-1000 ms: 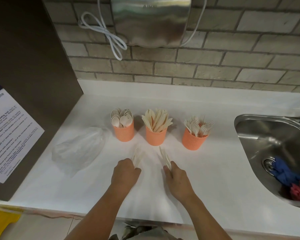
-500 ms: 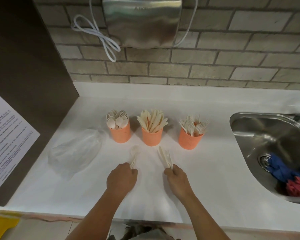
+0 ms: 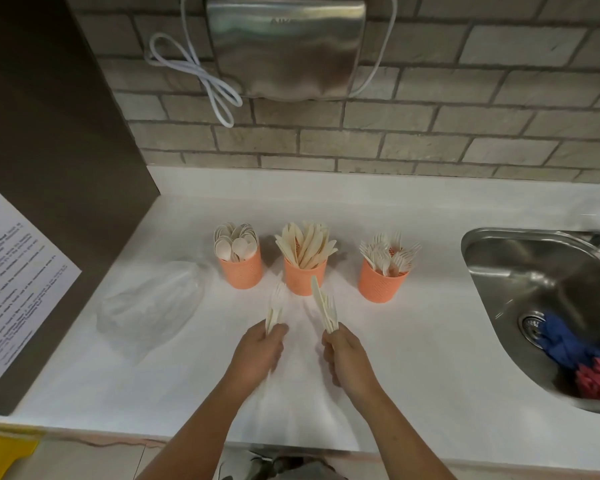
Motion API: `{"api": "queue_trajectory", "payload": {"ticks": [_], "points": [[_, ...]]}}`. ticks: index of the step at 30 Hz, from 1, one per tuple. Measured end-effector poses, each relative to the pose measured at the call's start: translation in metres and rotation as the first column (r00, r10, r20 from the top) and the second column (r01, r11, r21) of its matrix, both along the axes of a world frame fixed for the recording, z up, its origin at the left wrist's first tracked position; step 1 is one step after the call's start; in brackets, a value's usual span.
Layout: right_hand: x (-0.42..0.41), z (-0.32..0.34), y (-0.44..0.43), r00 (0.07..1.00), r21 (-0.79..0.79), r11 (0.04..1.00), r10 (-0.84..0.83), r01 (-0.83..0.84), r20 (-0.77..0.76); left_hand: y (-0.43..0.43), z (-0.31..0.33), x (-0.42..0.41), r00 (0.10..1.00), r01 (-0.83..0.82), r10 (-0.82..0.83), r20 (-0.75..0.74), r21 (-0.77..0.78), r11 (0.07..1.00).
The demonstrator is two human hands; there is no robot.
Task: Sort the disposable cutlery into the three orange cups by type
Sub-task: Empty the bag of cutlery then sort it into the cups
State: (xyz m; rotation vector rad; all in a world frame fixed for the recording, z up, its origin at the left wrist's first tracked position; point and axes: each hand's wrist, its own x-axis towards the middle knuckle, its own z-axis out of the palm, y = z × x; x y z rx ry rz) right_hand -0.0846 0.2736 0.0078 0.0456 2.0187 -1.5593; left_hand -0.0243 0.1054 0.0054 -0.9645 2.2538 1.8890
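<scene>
Three orange cups stand in a row on the white counter. The left cup (image 3: 240, 272) holds spoons, the middle cup (image 3: 303, 279) holds knives, the right cup (image 3: 381, 285) holds forks. My left hand (image 3: 258, 351) is closed on a small bunch of pale cutlery (image 3: 275, 308) that points up toward the gap between the left and middle cups. My right hand (image 3: 345, 358) grips a knife and a fork together (image 3: 324, 304), their tips just in front of the middle cup.
A crumpled clear plastic bag (image 3: 153, 303) lies left of the cups. A steel sink (image 3: 548, 292) with blue and red cloths (image 3: 582, 358) sits at right. A dark panel with a paper notice (image 3: 11, 282) bounds the left side; a brick wall with a steel dispenser (image 3: 284, 46) stands behind.
Both hands have lifted off the counter with their cutlery, which now stands more upright in front of the cups. The camera has tilted slightly.
</scene>
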Motion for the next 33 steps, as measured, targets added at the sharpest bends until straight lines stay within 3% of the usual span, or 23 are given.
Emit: {"api": "queue_trajectory", "payload": {"ticks": [4, 8, 13, 20, 24, 27, 30, 33], "points": [[0.001, 0.01, -0.011, 0.996, -0.125, 0.991, -0.031, 0.04, 0.078, 0.015, 0.01, -0.007, 0.99, 0.002, 0.013, -0.142, 0.1, 0.995], [0.002, 0.022, -0.025, 0.995, -0.186, 0.978, -0.081, 0.091, 0.064, 0.021, 0.02, -0.019, 0.974, 0.017, 0.029, -0.224, 0.2, 0.98], [-0.01, 0.03, -0.039, 0.972, -0.029, 0.999, -0.045, 0.039, -0.23, 0.033, 0.038, -0.037, 0.943, -0.025, 0.081, -0.322, 0.174, 0.984], [-0.032, 0.04, -0.042, 0.957, -0.087, 0.982, -0.185, 0.169, -0.223, 0.031, 0.056, -0.056, 0.895, -0.102, 0.183, -0.406, 0.214, 0.972], [-0.035, 0.034, -0.034, 0.958, -0.214, 0.934, -0.283, 0.287, 0.049, 0.029, 0.063, -0.064, 0.887, -0.075, 0.162, -0.432, 0.211, 0.975], [-0.027, 0.028, -0.032, 0.903, -0.327, 0.855, -0.315, 0.403, 0.292, 0.036, 0.069, -0.065, 0.883, -0.034, 0.129, -0.452, 0.213, 0.976], [-0.021, 0.029, -0.032, 0.81, -0.454, 0.717, -0.267, 0.529, 0.523, 0.043, 0.07, -0.066, 0.891, -0.014, 0.117, -0.439, 0.232, 0.973], [-0.019, 0.034, -0.034, 0.744, -0.567, 0.557, -0.148, 0.607, 0.652, 0.048, 0.067, -0.065, 0.88, -0.008, 0.143, -0.453, 0.287, 0.958]]}}
